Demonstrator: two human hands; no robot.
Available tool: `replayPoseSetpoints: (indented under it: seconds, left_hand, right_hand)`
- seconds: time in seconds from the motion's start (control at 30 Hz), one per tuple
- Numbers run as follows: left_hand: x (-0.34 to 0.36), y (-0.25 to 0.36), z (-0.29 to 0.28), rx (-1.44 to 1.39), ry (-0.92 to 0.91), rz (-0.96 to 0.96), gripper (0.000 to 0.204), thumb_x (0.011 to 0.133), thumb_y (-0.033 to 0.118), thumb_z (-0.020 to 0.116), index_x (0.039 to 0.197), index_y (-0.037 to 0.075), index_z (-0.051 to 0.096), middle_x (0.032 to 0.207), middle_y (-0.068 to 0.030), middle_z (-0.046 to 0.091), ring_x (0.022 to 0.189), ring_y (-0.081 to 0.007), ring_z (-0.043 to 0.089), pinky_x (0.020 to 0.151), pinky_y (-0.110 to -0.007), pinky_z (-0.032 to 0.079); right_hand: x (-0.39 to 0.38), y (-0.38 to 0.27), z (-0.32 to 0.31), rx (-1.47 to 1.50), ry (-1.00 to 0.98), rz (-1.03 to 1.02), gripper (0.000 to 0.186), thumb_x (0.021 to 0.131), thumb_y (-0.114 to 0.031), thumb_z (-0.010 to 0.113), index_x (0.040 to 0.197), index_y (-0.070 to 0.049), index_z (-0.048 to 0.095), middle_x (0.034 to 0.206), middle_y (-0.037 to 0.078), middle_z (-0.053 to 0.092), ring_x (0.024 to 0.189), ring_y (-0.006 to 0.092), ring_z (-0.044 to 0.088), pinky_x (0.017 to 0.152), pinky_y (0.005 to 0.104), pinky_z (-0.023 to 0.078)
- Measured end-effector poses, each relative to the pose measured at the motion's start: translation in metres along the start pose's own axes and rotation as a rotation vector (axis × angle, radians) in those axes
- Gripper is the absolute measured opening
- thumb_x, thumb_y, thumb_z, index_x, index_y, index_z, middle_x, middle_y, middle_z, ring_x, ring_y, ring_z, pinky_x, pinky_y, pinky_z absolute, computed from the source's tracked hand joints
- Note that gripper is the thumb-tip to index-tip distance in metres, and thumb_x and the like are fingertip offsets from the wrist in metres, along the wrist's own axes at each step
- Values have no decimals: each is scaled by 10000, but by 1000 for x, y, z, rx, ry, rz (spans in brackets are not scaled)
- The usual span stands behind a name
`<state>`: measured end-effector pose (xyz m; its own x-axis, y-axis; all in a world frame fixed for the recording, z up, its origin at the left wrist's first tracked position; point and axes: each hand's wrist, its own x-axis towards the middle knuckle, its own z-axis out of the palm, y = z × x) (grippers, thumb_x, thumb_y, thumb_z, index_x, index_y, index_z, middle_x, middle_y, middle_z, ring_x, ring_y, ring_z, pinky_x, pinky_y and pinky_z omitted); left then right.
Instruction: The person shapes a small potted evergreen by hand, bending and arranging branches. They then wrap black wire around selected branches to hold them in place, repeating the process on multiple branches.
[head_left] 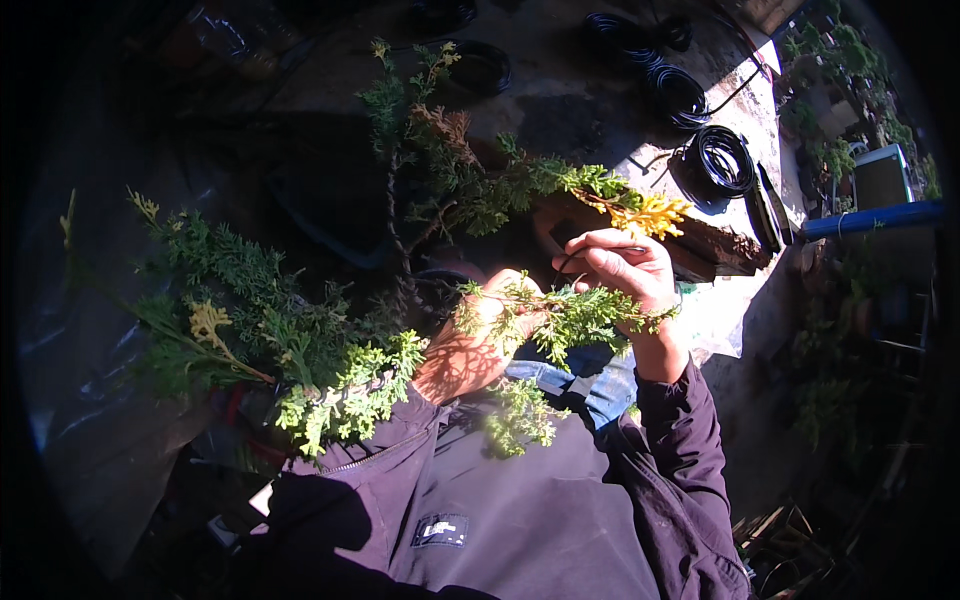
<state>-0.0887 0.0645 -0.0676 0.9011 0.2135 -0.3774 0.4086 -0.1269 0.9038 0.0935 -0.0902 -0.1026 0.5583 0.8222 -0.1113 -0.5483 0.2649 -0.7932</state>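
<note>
A small juniper tree with green scale foliage and a thin, dark trunk stands in front of me. Dark turns, apparently wire, run along the trunk. My left hand is closed around a branch, with its foliage spreading past the fingers; leaves hide part of the grip. Just to the right, my right hand pinches a thin black wire that bends toward the left hand. Yellow foliage tips hang directly above the right hand.
Several coils of black wire lie on the work surface at the back and right. A dark long tool rests beside a wooden block. At far right is a blue pole; clear plastic sheeting hangs left.
</note>
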Motion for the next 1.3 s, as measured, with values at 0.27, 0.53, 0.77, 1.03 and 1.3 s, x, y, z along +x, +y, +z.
replayPoseSetpoints:
  seconds: [0.27, 0.53, 0.77, 1.03, 1.3]
  left_hand:
    - [1, 6, 3, -106, 28, 170, 475, 951, 79, 651, 1378, -3, 461, 1320, -132, 594, 1217, -216, 582, 1039, -340, 464]
    - [12, 1, 9, 106, 254, 369, 293, 974, 191, 670, 1215, 26, 647, 1064, -65, 681, 840, -127, 632, 736, -274, 530]
    - [9, 6, 10, -199, 142, -87, 220, 981, 179, 657, 1155, 45, 668, 1013, -32, 683, 769, -98, 625, 712, -261, 523]
    - [5, 1, 7, -404, 187, 65, 300, 968, 111, 666, 1248, 21, 608, 1055, -50, 658, 821, -120, 626, 761, -274, 535]
    - [8, -11, 1, -119, 106, 33, 348, 1012, 208, 601, 1322, 51, 575, 1257, -105, 629, 1237, -204, 550, 1071, -327, 420]
  right_hand:
    - [2, -30, 18, -180, -61, 1, 198, 899, -15, 716, 1094, 19, 722, 1036, 132, 744, 928, 171, 722, 811, 275, 585]
    - [-4, -19, 7, -165, 43, -32, 219, 903, -69, 735, 1112, -8, 718, 1044, 100, 744, 899, 163, 713, 798, 266, 557]
    - [-4, -13, 4, -121, 46, -21, 226, 918, -65, 717, 1135, -5, 698, 1071, 120, 734, 911, 172, 717, 807, 278, 567]
    - [-7, -13, 10, 9, -313, -19, 337, 901, -89, 748, 1196, 38, 647, 1133, 101, 702, 1037, 153, 673, 929, 286, 536]
    - [-13, -3, 1, -276, -222, -13, 391, 811, -79, 803, 1153, 24, 645, 1146, 87, 674, 1047, 146, 638, 925, 294, 508]
